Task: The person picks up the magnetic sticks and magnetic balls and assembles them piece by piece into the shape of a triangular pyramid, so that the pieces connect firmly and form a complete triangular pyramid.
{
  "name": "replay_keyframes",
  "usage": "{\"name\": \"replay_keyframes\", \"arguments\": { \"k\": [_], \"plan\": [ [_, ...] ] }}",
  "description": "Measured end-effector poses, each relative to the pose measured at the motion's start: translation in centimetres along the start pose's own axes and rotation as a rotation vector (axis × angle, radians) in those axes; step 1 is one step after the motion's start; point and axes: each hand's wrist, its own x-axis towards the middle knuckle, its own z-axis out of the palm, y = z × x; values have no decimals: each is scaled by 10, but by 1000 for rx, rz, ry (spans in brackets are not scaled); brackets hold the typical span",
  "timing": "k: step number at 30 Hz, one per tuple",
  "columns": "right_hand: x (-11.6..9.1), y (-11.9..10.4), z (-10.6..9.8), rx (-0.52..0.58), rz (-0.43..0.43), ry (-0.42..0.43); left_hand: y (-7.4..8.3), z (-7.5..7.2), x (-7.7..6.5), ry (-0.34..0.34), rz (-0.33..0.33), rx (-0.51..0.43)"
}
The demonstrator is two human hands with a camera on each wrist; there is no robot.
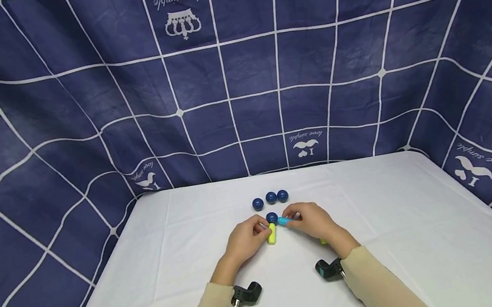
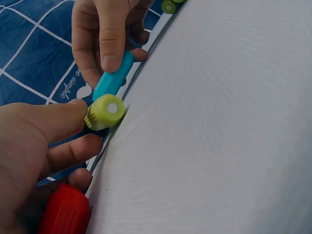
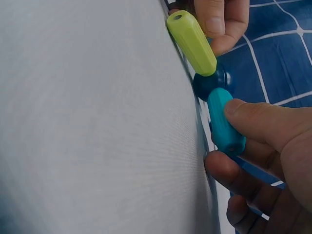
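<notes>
My left hand (image 1: 246,238) pinches a yellow-green magnetic building stick (image 1: 271,234) between thumb and forefinger. The stick's far end meets a dark blue ball (image 1: 272,217), which is partly covered by the sticks in the right wrist view. From the other side, my right hand (image 1: 313,219) pinches a light blue magnetic building stick (image 3: 225,122) with its thumb on top. One end of this stick touches the same ball. A red stick (image 2: 66,210) lies under the left hand in the left wrist view; the hand hides it in the head view.
Behind the hands, several dark blue balls (image 1: 271,198) lie on the white tablecloth (image 1: 182,238). Another yellow-green piece (image 1: 323,241) shows partly beside the right wrist. A navy checked curtain (image 1: 251,66) rises along the table's back and side edges.
</notes>
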Motion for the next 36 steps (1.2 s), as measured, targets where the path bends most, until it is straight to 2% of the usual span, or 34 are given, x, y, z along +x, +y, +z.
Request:
{"name": "replay_keyframes", "arguments": {
  "k": [8, 16, 20, 28, 36],
  "plan": [
    [0, -2, 0, 25, -37, -9, -2, 1, 1, 67, 24, -30],
    [-1, -5, 0, 26, -70, 0, -3, -1, 1, -8, 80, -19],
    [-2, -7, -1, 38, -73, 5, -4, -1, 2, -17, 111, -4],
    [-3, -10, -3, 74, -90, 2, -5, 0, 2, 12, 48, -30],
    [-2, -7, -5, 121, -84, 3, -8, 0, 4, 9, 46, -84]
  ]
}}
